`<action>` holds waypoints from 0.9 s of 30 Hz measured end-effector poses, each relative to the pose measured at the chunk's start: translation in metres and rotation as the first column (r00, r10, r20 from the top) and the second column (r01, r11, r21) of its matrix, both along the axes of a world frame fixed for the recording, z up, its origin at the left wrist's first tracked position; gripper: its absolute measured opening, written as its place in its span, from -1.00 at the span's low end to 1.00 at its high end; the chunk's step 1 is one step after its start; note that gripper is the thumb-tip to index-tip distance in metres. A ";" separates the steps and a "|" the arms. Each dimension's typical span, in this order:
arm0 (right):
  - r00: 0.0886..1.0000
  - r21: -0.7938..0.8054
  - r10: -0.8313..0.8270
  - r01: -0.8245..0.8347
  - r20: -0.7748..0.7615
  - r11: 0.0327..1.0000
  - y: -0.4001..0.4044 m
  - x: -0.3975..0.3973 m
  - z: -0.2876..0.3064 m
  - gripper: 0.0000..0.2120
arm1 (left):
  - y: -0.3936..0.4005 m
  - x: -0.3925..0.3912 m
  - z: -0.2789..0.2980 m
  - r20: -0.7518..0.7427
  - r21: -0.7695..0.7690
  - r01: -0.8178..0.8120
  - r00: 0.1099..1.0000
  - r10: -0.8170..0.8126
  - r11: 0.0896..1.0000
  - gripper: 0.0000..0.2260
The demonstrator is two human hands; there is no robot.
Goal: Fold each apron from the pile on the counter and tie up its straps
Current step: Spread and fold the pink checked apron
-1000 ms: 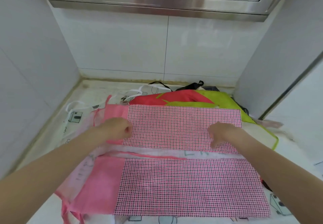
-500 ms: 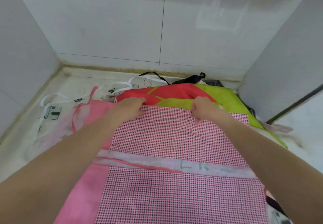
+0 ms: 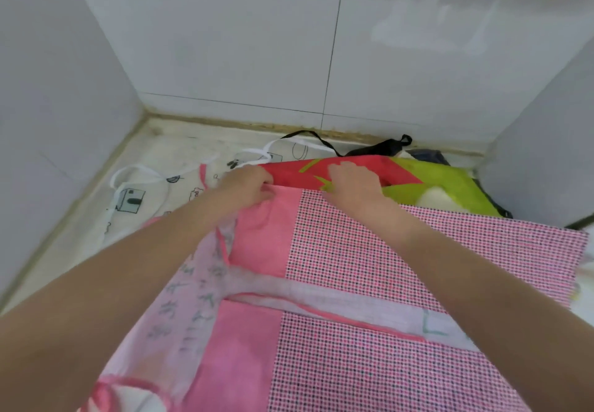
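My left hand [image 3: 249, 186] curls its fingers round the far edge of the pink apron [image 3: 369, 260]; my right hand [image 3: 353, 183] pinches that same edge just beside it, upper centre of the frame. The apron lies spread toward the bottom right, over the pile [image 3: 450, 183] on the counter [image 3: 167, 157]. To fold well, I should lift evenly and match the edges.

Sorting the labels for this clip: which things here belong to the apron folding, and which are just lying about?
In the job:
pink apron
left hand
right hand
red and green apron
white printed apron
counter

Just there:
wall tiles
black strap
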State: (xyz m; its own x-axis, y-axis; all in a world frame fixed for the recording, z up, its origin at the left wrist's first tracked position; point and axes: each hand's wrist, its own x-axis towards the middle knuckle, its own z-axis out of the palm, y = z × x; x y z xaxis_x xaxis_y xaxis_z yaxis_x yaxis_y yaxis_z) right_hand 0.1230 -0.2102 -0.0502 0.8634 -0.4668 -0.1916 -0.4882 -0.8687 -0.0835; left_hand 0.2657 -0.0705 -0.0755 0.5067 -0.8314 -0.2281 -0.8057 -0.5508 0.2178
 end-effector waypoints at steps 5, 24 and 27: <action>0.998 0.274 0.042 -0.055 0.052 0.960 0.042 0.042 -0.014 -0.80 | 0.015 0.001 0.008 -0.018 0.031 0.010 1.000 -0.009 0.999 -0.71; 0.980 0.054 -0.153 0.147 0.131 0.988 0.046 0.037 -0.037 -0.63 | 0.164 0.072 0.037 0.609 0.123 -0.475 0.730 0.312 0.871 -0.64; 0.966 0.018 0.067 -0.074 0.249 0.997 0.082 0.046 -0.037 -0.57 | 0.156 0.054 0.015 0.470 0.101 -0.306 0.853 0.225 0.947 -0.58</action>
